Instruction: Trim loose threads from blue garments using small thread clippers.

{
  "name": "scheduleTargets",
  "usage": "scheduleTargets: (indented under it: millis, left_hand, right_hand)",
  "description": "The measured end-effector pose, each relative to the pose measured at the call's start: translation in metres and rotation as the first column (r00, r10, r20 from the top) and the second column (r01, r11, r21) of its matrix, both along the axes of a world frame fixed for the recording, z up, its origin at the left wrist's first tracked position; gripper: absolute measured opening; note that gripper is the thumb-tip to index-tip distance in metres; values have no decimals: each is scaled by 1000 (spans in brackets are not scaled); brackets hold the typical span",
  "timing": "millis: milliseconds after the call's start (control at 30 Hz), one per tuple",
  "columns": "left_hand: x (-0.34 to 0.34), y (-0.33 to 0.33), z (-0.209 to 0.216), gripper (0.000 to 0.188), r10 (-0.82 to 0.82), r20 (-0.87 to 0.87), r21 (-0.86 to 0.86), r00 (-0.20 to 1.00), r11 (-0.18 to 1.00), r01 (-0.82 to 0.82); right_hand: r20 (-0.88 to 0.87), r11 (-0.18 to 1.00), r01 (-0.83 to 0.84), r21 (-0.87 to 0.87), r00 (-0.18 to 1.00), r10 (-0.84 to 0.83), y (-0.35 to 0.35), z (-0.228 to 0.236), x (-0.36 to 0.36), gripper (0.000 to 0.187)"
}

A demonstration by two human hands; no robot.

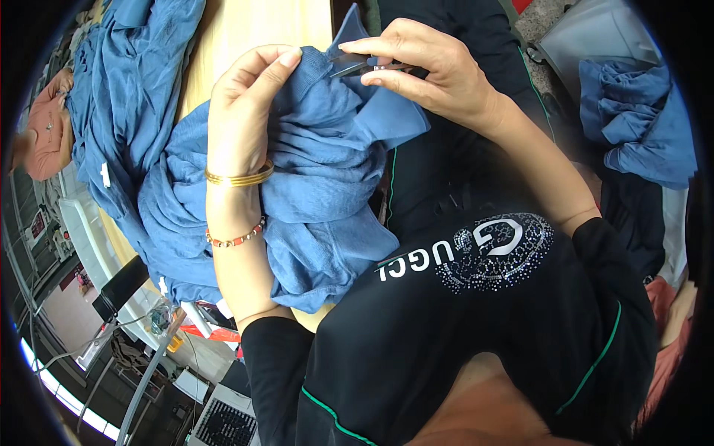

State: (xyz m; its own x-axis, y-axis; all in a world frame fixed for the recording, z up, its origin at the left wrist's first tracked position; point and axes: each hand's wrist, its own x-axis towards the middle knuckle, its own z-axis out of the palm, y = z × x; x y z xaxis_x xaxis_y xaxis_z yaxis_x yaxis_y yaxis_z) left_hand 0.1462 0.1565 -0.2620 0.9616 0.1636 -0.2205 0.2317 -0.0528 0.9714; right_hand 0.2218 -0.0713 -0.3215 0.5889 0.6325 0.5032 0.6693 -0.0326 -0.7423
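A blue cloth garment (320,186) lies bunched over the table edge and against my lap. My left hand (242,93) pinches a fold of it between thumb and fingers near the top. In my right hand (439,70) is a small pair of metal thread snips (351,65), held between thumb and fingers. Their blades point left at the cloth, just beside the pinched fold. Whether the blades touch the fabric or a thread I cannot tell. A loose blue corner of the garment sticks up behind the snips.
More blue garments (137,82) are heaped on the pale wooden table (256,33) at left. At right, blue cloth (632,111) hangs by a grey plastic bin (595,33). A person in a salmon top (48,134) is at far left. A white crate (223,424) stands lower left.
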Motion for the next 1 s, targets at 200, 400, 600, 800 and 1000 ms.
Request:
scheduleTargets:
  millis: [200,400,600,800,1000]
  left_hand:
    - [-5,6,3,16,-5,34,-226,999,974,13]
    - [-5,7,2,16,-19,29,-243,999,970,26]
    - [-5,5,0,16,-35,48,-197,998,979,44]
    - [-5,8,0,17,-58,0,-65,998,996,58]
    - [-7,27,-5,22,-223,16,151,975,964,218]
  right_hand:
    - [89,995,86,50,992,-90,23,8,1,30]
    - [608,950,-98,296,787,-108,33,17,26,20]
    - [542,961,-127,245,840,-27,26,11,26,27]
    - [-2,871,-221,438,969,247,28,15,15,26]
    - [228,897,-185,402,969,98,32,11,19,30]
